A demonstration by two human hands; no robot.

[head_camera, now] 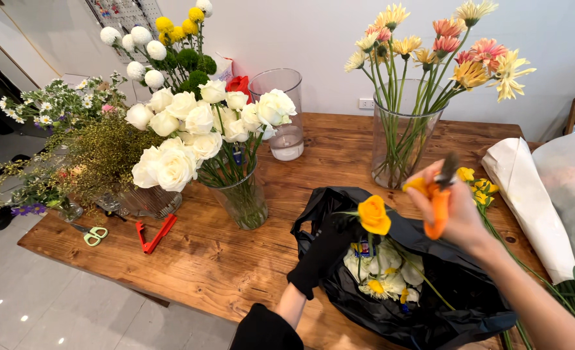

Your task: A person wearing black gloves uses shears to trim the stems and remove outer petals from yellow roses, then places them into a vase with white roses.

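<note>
Left hand (320,256), black-gloved, pinching yellow rose (373,215) stem over black bag (456,291) | rose axis tilted, bloom up-right | right hand (459,210) clenched around orange-handled shears (438,194), blades pointing up | beyond: wooden table (203,253), white roses (190,136), gerbera vase (401,139).

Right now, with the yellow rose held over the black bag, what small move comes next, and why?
Probably bring the orange shears in the right hand down to the stem below the yellow rose. The gloved left hand holds it over the open black bag, where trimmings already lie.
</note>
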